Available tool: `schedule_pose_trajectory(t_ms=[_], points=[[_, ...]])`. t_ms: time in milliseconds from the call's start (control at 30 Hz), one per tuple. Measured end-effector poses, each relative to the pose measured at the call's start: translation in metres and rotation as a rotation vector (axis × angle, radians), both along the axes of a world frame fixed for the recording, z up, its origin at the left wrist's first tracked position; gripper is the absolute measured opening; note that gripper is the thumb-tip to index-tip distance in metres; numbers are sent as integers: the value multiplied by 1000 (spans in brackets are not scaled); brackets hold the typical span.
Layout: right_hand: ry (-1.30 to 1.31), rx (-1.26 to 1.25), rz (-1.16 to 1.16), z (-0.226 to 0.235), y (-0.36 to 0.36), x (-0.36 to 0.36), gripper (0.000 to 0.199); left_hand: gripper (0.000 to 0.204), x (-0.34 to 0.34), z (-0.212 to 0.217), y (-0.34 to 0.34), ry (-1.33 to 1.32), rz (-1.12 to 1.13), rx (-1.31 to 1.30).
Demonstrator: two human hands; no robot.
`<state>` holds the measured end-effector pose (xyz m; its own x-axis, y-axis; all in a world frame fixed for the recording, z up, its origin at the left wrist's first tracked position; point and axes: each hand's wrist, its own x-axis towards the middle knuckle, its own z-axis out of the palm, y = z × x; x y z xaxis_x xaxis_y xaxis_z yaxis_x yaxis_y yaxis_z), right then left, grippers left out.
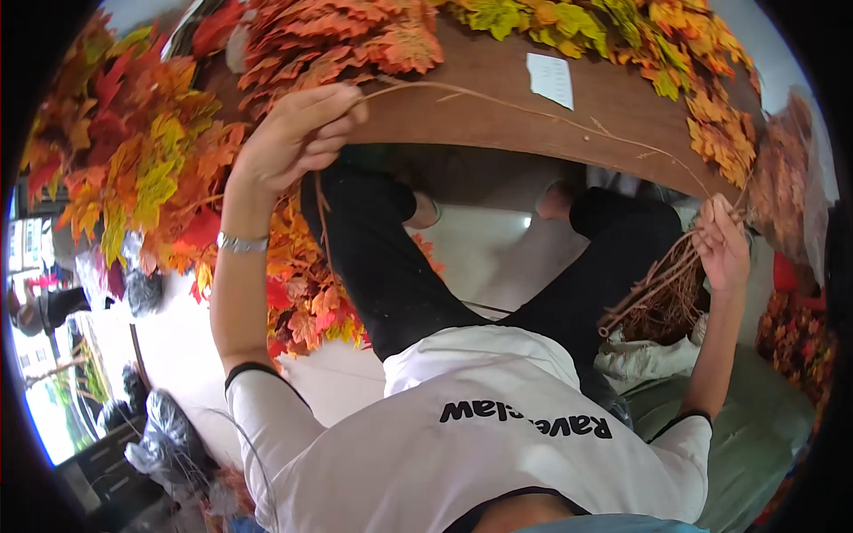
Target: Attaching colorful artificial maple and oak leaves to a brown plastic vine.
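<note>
White shirt fabric (480, 444) with dark lettering fills the lower part of the view, closest to the lens, above black trousers (400, 266).

A long thin brown twig (551, 115) arcs across the edge of the wooden counter (498, 98), running between both hands. Its left end sits in the left hand (293, 138), raised at the near edge of the counter, with the fingers (324, 111) curled and pressed together, pinching the twig at their tips. A silver watch (242, 242) circles that wrist. The twig's far end drops toward the right hand (721, 244), which is closed around the upper ends of a bundle of brown twigs (653, 298); those fingers are wrapped tight on the stems. The bundle hangs down and left from the right hand, beside the right knee, over a pale cloth bag (649, 360).

Orange, red and yellow artificial maple leaves (142, 151) are heaped to the left of the left arm and across the counter's far side (569, 22). More orange leaves (306, 311) lie on the floor by the left leg. A small white paper slip (551, 78) rests on the counter. Black plastic bags (169, 435) sit on the floor at lower left.
</note>
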<state>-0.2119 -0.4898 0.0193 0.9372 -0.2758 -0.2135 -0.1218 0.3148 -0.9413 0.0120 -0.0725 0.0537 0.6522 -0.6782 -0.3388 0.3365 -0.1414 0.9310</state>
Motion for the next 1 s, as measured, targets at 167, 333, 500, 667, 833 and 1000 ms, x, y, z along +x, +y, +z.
schedule_pose_trajectory(t_ms=[167, 333, 500, 667, 833, 1000], points=[[106, -223, 160, -9, 3, -4, 21, 24, 6, -17, -24, 19, -131, -90], [31, -297, 622, -2, 21, -18, 23, 26, 5, -26, -39, -18, -233, -21], [58, -674, 869, 14, 48, -15, 21, 25, -20, -34, -37, -79, -493, 214], [85, -676, 713, 19, 17, -20, 29, 19, -20, -67, -47, -354, -569, 500], [-57, -434, 360, 52, 2, -24, 40, 9, -24, -112, -45, -923, -606, 674], [-156, -898, -133, 114, -22, -31, 37, 13, -24, -141, -45, -1001, -713, 958]])
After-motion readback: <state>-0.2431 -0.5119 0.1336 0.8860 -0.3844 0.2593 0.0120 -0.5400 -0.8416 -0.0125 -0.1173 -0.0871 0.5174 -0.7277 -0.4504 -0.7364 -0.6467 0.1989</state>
